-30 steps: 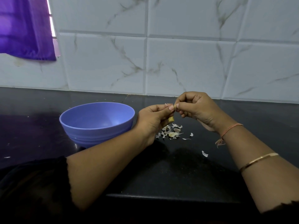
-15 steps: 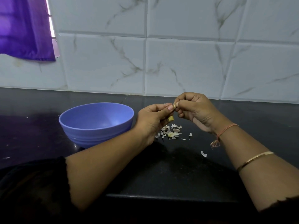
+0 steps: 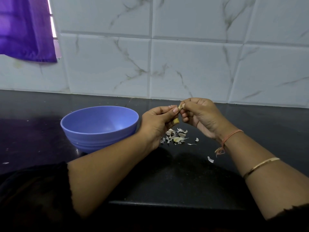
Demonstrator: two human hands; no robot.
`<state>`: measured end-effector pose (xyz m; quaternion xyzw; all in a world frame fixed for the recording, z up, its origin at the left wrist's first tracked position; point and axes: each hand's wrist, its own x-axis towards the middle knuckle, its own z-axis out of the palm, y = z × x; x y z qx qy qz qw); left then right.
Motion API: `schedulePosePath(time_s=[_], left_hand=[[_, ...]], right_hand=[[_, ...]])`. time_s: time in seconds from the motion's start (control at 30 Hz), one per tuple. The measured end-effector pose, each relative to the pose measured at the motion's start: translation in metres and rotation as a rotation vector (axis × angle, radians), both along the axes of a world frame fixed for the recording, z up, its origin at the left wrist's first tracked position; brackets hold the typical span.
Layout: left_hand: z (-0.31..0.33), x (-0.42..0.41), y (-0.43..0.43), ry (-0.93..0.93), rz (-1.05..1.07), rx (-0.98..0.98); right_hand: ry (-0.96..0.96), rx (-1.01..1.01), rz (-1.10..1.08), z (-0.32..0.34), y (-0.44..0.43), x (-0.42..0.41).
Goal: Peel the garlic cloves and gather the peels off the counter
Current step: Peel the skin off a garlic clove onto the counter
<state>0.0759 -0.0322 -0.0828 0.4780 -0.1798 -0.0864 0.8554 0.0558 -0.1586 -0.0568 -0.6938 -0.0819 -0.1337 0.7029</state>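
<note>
Counter [image 3: 167,181]: we see dark polished stone, glossy, finely speckled
Bowl [image 3: 93,139]: we take it for smooth plastic, soft sheen
Peels [image 3: 175,138]: thin, dry, papery
Wall tiles [image 3: 192,67]: glossy, marble-veined
Curtain [image 3: 25,27]: matt cloth
Bangle [image 3: 260,166]: shiny metal

Pale daylight is entering through the window strip [image 3: 52,22] far up-left of the left hand [image 3: 157,121], leaving the whole scene dim and bluish. The black counter [image 3: 184,178] is giving off a faint purple sheen left of that hand and swallowing the arms' shadows below the right hand [image 3: 200,116]. The wide lens is bowing the wall tiles [image 3: 192,67] above both hands, and fine detail is looking soft.
</note>
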Motion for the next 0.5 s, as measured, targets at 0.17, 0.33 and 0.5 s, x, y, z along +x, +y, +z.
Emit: schedulePosePath(time_s=[0.17, 0.33, 0.5], left_hand=[[-0.0017, 0.0038, -0.0004, 0.017, -0.004, -0.030], [-0.0018, 0.0042, -0.0006, 0.016, 0.008, -0.028], [-0.0030, 0.0060, -0.0006, 0.008, 0.013, -0.022]], right_hand=[[0.012, 0.048, -0.002, -0.0013, 0.0033, 0.0008], [0.057, -0.048, -0.102, -0.0039, 0.0037, 0.0031], [0.088, -0.163, -0.151, -0.0056, 0.0038, 0.0051]])
